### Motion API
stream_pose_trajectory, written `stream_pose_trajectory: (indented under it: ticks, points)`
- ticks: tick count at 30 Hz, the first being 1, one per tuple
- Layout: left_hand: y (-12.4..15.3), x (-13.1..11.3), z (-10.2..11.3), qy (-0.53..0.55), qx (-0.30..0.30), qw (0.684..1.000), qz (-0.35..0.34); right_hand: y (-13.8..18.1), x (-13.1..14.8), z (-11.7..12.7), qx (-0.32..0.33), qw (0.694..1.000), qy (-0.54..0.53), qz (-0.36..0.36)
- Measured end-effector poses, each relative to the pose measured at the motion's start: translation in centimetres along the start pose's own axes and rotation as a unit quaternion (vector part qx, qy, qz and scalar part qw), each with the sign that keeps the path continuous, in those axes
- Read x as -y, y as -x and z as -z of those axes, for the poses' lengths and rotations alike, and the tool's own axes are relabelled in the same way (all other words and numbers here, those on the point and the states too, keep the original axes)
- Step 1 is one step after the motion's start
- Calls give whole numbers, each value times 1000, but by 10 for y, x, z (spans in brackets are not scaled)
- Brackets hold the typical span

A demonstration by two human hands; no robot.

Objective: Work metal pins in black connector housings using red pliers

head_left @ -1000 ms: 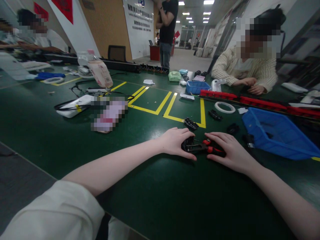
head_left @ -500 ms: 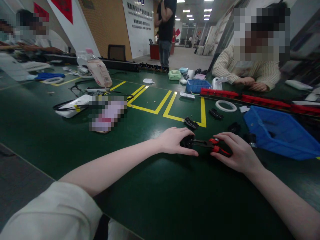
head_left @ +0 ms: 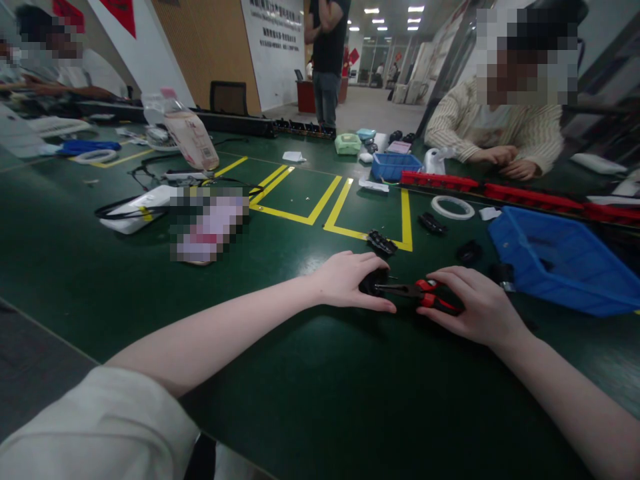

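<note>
My left hand is closed around a small black part just above the green table; the fingers and palm hide much of it. In my right hand are long-nose pliers with red and black handles. Their dark jaws point left and reach the black part. Whether the jaws grip it or only touch it, I cannot tell. Beyond my left hand lies a black plastic piece at the yellow tape corner. Another black piece rests farther to the right.
A large blue bin stands right of my right hand, with dark parts beside it. Behind are a white ring and red strips. A phone, a white pouch and a bottle lie left. A person sits opposite.
The pliers' jaws have shifted slightly left and their angle has turned a little against the black part. Both hands keep their hold. The view has moved slightly.
</note>
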State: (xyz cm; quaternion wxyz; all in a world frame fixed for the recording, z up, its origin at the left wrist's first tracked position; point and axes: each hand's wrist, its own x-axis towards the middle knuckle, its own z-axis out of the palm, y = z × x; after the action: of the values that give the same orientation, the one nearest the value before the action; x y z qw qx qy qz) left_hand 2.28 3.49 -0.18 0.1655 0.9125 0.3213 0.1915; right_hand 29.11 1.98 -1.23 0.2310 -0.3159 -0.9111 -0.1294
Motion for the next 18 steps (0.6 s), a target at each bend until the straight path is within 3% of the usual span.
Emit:
stream_pose_trajectory:
  ticks: [12,18]
  points:
    - [1,0,-1,-21,10,1000,-4,0,1,-2,25,999,-16,-21]
    - [2,0,-2,-56,6,998,-12,-1,1,-1,5,999,42,24]
